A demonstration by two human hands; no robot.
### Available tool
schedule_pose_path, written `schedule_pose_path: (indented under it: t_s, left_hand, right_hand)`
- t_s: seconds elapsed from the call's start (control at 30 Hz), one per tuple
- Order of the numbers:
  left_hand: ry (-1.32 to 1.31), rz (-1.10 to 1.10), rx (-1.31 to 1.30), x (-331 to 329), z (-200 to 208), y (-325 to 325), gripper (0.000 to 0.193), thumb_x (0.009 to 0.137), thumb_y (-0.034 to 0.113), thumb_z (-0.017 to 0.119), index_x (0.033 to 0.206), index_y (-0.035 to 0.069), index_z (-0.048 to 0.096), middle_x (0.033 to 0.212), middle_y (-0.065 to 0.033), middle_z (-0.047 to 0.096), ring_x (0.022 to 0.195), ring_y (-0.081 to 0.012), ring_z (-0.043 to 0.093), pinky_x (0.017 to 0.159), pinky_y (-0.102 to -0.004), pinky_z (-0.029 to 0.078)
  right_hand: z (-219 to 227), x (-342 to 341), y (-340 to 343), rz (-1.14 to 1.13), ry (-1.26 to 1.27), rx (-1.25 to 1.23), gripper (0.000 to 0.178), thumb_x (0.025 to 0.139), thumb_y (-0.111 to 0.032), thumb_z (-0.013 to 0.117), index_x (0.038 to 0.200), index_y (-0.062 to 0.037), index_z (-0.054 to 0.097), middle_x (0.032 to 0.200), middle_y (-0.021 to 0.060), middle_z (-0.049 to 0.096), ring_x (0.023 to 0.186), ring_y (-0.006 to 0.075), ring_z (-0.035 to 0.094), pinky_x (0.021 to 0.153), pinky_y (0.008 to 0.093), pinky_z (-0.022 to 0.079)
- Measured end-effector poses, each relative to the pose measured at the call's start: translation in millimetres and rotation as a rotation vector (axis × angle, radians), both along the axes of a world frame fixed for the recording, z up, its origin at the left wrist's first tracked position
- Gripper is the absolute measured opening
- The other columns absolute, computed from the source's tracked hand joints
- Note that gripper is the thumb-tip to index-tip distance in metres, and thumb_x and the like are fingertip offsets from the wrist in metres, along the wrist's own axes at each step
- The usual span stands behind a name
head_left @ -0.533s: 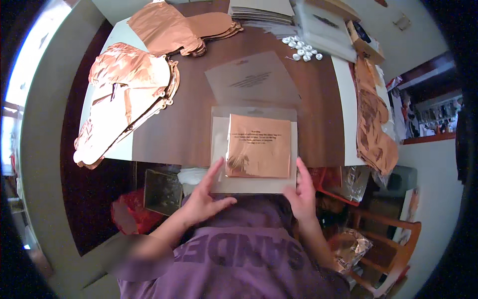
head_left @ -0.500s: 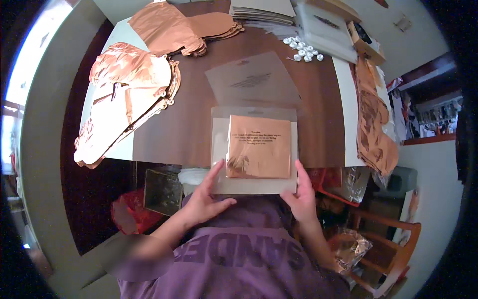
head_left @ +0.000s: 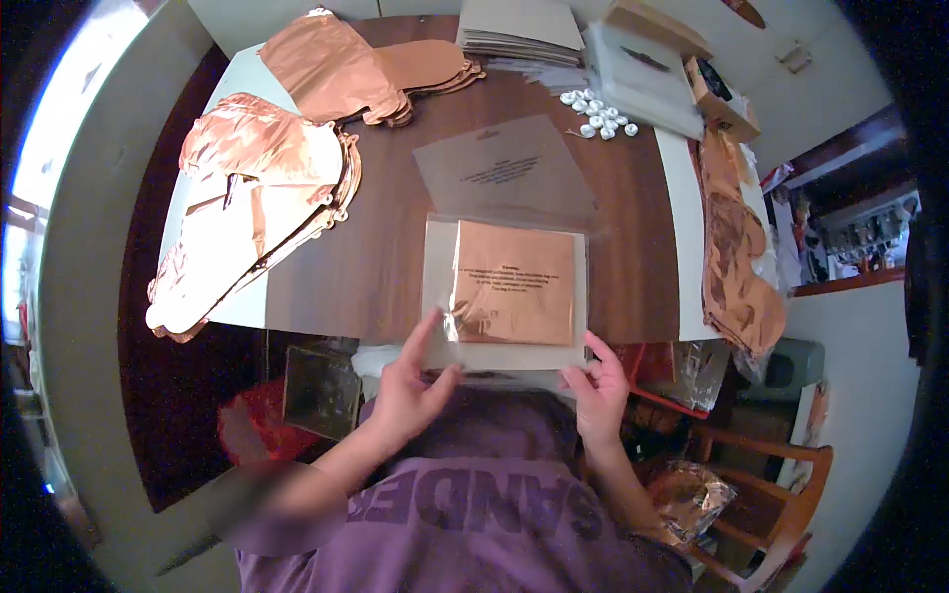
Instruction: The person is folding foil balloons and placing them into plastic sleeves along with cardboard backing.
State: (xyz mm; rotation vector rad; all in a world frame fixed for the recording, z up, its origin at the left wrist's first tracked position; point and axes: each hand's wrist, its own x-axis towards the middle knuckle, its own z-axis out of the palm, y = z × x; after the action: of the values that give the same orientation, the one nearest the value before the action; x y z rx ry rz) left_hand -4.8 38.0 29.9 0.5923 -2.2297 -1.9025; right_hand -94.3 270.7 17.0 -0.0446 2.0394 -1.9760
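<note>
A clear plastic bag (head_left: 508, 358) lies flat at the table's near edge, directly in front of me. Inside it, a folded copper-coloured foil sheet (head_left: 514, 296) rests against a pale card, with dark print over the foil. My left hand (head_left: 410, 390) is beside the bag's lower left corner, index finger stretched along the side and thumb apart, near the bottom edge. At the lower right corner, my right hand (head_left: 597, 390) has its thumb and fingers drawn together on the bag's edge. Just beyond lies another clear printed bag (head_left: 504, 163), flat on the table.
Copper foil balloons lie in a pile (head_left: 252, 198) at left, another pile (head_left: 346, 64) at far left, and more foil (head_left: 736, 237) at right. Small white rolls (head_left: 601, 114) sit near a stack of cards (head_left: 522, 30) and an open box (head_left: 727, 94). A wooden chair (head_left: 781, 494) stands lower right.
The bag has moved slightly away from me, farther onto the table. My right fingers have closed in at its lower right corner; my left hand stays spread beside it.
</note>
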Motion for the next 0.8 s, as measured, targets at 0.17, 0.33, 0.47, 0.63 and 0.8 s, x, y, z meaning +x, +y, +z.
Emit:
schedule_pose_path:
  t_s: [0.17, 0.33, 0.47, 0.63, 0.8]
  left_hand:
    - [-0.405, -0.17, -0.758, -4, 37, -16, 0.089, 0.074, 0.046, 0.078, 0.143, 0.004, 0.042, 0.091, -0.016, 0.067, 0.078, -0.0291, 0.065, 0.069, -0.039, 0.051]
    - [0.134, -0.286, -1.154, -25, 44, -18, 0.09, 0.064, 0.042, 0.082, 0.14, 0.01, 0.046, 0.137, -0.0194, 0.046, 0.125, -0.0385, 0.046, 0.103, -0.0535, 0.035]
    - [0.183, -0.484, -1.1, -43, 6, -25, 0.088, 0.07, 0.038, 0.08, 0.145, 0.016, 0.041, 0.151, -0.0214, 0.031, 0.138, -0.044, 0.031, 0.111, -0.0588, 0.026]
    - [0.209, -0.507, -1.107, -47, 6, -22, 0.084, 0.072, 0.036, 0.079, 0.144, 0.016, 0.041, 0.152, -0.0211, 0.031, 0.138, -0.0437, 0.033, 0.11, -0.058, 0.028]
    - [0.191, -0.519, -1.035, -56, 22, -16, 0.071, 0.081, 0.03, 0.071, 0.144, 0.015, 0.041, 0.15, -0.0209, 0.034, 0.14, -0.0445, 0.028, 0.112, -0.0597, 0.025]
  right_hand:
    - [9, -6, 8, 0.021, 0.091, 0.195, 0.061, 0.08, -0.004, 0.075, 0.135, 0.0006, 0.049, 0.077, 0.002, 0.063, 0.071, 0.013, 0.059, 0.07, 0.029, 0.052]
    - [44, -12, -1, 0.121, 1.039, 0.89, 0.082, 0.062, -0.018, 0.089, 0.132, -0.0027, 0.049, 0.098, 0.0124, 0.055, 0.084, 0.0256, 0.055, 0.079, 0.0373, 0.048]
    - [16, -7, -6, 0.043, 0.732, 0.682, 0.072, 0.066, -0.016, 0.087, 0.125, -0.0037, 0.049, 0.105, 0.0128, 0.053, 0.086, 0.0209, 0.053, 0.074, 0.0349, 0.046]
    - [-15, 24, -2, -0.073, -0.317, -0.185, 0.023, 0.092, -0.011, 0.065, 0.107, -0.0047, 0.05, 0.091, 0.0032, 0.053, 0.074, 0.0129, 0.053, 0.067, 0.0281, 0.047]
    - [-10, 16, -42, 0.259, -0.389, -0.227, 0.025, 0.103, -0.022, 0.049, 0.104, -0.0003, 0.061, 0.093, 0.0098, 0.066, 0.077, 0.0158, 0.062, 0.07, 0.0287, 0.05]
